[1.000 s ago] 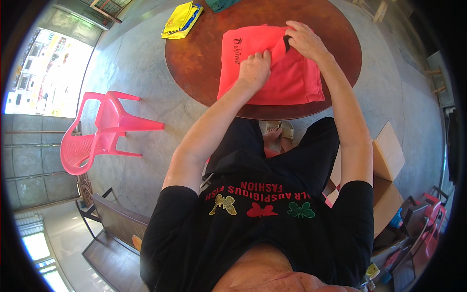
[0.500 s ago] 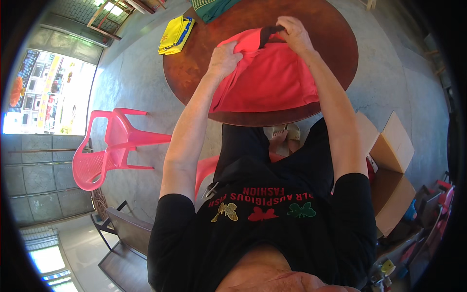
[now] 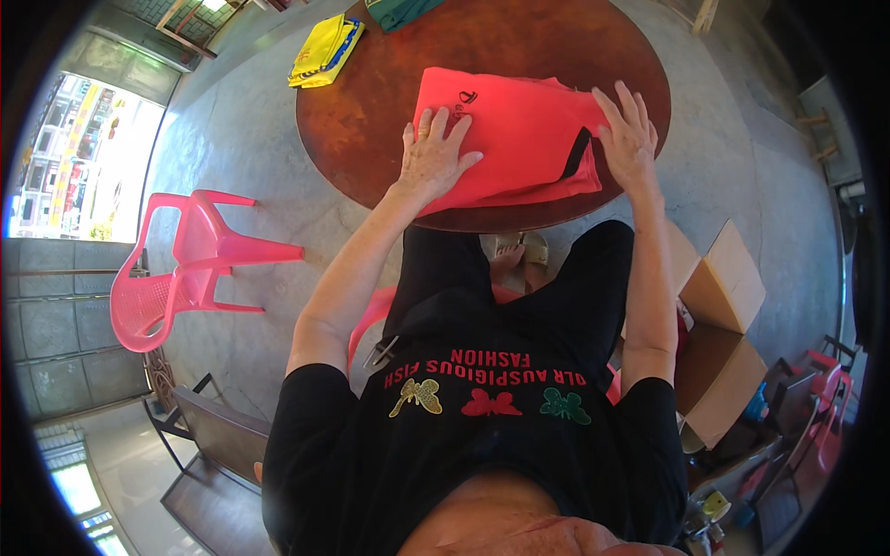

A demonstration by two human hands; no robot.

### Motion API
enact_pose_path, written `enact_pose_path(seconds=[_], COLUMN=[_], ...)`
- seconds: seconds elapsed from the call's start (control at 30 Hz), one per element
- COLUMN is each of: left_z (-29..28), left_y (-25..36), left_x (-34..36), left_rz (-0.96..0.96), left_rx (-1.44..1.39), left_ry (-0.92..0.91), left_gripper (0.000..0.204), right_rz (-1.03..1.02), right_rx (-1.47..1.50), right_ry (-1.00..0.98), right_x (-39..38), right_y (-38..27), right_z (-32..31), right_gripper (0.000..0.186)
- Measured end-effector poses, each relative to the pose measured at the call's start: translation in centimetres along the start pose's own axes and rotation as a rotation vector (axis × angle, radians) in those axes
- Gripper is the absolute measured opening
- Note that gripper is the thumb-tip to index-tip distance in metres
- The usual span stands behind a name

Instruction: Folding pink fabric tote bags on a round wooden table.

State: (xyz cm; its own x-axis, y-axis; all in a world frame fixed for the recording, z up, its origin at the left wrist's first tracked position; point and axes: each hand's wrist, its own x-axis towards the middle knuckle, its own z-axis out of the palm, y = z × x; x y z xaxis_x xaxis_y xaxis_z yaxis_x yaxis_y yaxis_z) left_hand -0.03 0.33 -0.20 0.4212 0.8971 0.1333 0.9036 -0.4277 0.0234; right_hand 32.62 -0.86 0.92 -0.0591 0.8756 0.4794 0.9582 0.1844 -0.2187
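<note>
A folded red shirt [image 3: 519, 139] with a black collar edge and small dark lettering lies on the round brown table [image 3: 371, 139], close to its near edge. Over its left side rests my left hand [image 3: 434, 156], fingers spread, a ring on one finger. At the shirt's right edge, by the black collar strip, is my right hand [image 3: 630, 139] with its fingers stretched out and apart. Neither hand grips the cloth.
At the table's far left lies a folded yellow garment [image 3: 323, 51], with a folded green cloth [image 3: 399, 11] beside it. A pink plastic chair [image 3: 199, 236] stands on the left. An opened cardboard box [image 3: 718, 371] is at my right, near my leg.
The red shirt, held up by its collar in both hands before, now lies turned over and folded flat. Both hands have let go and opened; the right has come down and nearer me.
</note>
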Motion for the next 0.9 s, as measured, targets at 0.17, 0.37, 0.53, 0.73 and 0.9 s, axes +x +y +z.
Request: enact_pose_path(seconds=[0.17, 0.37, 0.53, 0.73, 0.9], left_z=[1.9, 1.7, 0.9, 1.1, 0.6], left_y=[-0.5, 0.1, 0.6, 0.3, 1.1], left_x=[-0.4, 0.0, 0.3, -1.4, -1.0], left_rz=[-0.095, -0.177, -0.162, -0.203, -0.190], left_rx=[-0.004, -0.160, -0.193, -0.207, -0.203], left_ry=[0.027, 0.041, 0.075, 0.024, 0.018], left_gripper=[0.068, 0.068, 0.068, 0.068, 0.069], right_rz=[-0.144, -0.223, 0.080, 0.089, 0.104], right_rx=[0.105, -0.002, -0.011, 0.116, 0.143], right_ry=[0.190, -0.245, -0.065, -0.094, -0.109], right_x=[4.4, 2.7, 0.5, -0.5, 0.1], right_y=[-10.8, -4.9, 0.4, -1.2, -0.2], right_z=[-0.6, 6.2, 7.0, 6.6, 4.8], right_gripper=[0.057, 0.060, 0.062, 0.062, 0.062])
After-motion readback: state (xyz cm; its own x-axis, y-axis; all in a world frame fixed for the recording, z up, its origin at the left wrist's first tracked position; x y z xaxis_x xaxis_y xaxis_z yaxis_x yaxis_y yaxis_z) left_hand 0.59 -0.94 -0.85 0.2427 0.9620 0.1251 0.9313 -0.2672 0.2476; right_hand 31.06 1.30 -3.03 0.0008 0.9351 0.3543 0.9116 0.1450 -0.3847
